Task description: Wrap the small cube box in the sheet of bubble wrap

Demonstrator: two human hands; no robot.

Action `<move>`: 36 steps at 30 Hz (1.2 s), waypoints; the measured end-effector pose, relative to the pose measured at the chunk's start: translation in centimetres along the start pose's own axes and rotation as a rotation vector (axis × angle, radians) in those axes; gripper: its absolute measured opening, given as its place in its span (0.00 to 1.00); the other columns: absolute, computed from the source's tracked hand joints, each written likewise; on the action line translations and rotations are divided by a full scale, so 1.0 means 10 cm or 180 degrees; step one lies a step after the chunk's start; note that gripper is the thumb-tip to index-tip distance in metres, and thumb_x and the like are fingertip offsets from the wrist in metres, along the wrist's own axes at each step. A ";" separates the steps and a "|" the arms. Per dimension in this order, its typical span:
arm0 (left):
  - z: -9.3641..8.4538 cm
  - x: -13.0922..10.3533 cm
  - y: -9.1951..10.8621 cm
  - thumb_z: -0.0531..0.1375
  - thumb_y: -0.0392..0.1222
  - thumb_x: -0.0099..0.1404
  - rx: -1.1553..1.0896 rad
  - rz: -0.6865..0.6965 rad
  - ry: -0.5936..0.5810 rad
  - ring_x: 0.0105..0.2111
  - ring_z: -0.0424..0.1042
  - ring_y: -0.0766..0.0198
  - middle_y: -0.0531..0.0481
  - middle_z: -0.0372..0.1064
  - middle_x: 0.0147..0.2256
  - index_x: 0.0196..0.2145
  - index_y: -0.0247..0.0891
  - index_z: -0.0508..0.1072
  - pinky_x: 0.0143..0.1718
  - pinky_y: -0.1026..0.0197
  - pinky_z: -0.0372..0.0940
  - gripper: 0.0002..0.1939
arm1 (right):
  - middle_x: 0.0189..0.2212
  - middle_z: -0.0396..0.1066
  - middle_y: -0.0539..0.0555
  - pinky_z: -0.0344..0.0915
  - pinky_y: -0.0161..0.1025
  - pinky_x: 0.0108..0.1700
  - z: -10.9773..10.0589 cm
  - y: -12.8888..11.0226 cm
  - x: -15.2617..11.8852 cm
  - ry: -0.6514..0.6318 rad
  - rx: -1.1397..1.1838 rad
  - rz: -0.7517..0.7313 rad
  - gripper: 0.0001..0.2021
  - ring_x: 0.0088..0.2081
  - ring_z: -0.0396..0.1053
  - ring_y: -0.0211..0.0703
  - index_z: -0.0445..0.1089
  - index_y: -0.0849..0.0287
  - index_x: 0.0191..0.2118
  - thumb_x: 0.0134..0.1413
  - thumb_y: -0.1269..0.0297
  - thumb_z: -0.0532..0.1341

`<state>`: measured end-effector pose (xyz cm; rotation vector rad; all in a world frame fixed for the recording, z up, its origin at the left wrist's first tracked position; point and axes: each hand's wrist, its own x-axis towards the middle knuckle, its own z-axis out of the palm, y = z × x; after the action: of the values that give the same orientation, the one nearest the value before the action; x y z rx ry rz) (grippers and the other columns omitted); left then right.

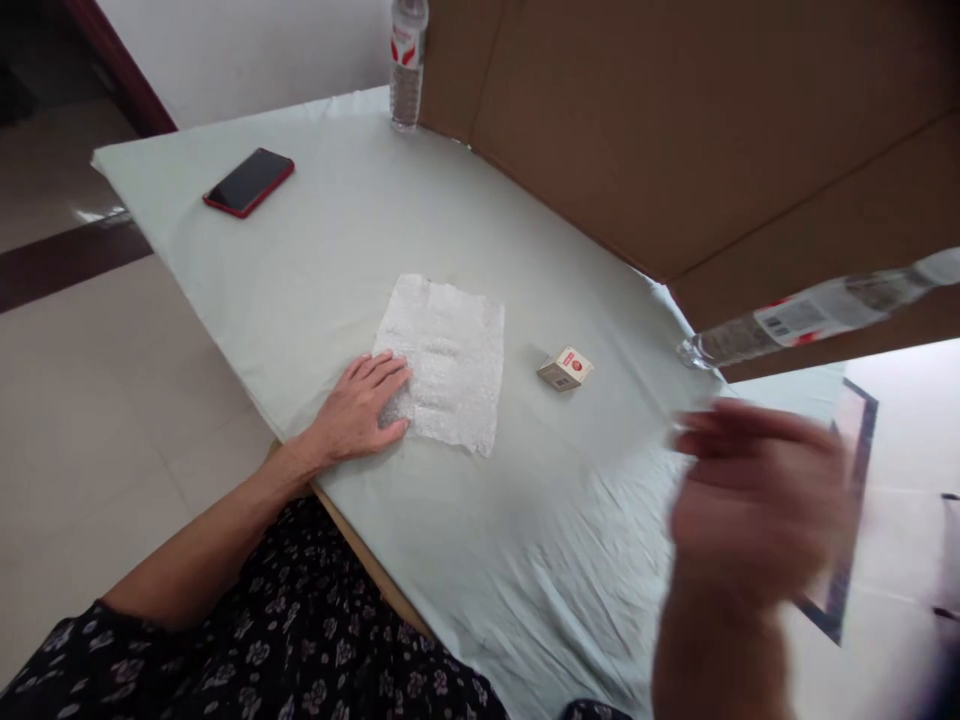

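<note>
A white, crinkled sheet point(457, 360), with a bubble-wrap-like texture, lies flat on the pale green tablecloth. My left hand point(367, 405) rests at its near left edge, palm down and fingers spread, touching it. To the right of the sheet sits a small cream-coloured box point(566, 369) with a red mark on top and a barcode on its side. My right hand point(757, 500) is raised over the table's right side, apart from the sheet and the box. Motion smears its fingers, so I cannot make out whether they hold anything.
A phone point(251, 182) in a red case lies at the far left. Brown cardboard panels point(675, 120) stand along the back and right. One clear water bottle point(406, 70) stands by the wall; another bottle point(810, 312) is beside the right panel, strongly slanted in view.
</note>
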<state>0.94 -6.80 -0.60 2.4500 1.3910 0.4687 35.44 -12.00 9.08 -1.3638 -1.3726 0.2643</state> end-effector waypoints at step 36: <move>-0.03 0.00 0.01 0.59 0.49 0.63 -0.0033 -0.0057 -0.0053 0.70 0.56 0.43 0.33 0.60 0.67 0.67 0.31 0.61 0.71 0.37 0.48 0.38 | 0.71 0.58 0.63 0.52 0.57 0.70 1.84 0.48 -0.03 -0.2816 -0.1710 -0.1089 0.30 0.72 0.52 0.57 0.61 0.61 0.69 0.70 0.49 0.50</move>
<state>0.89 -6.78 -0.28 2.4258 1.3992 0.4495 23.54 -1.27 -1.23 -1.4620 -2.5254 0.2933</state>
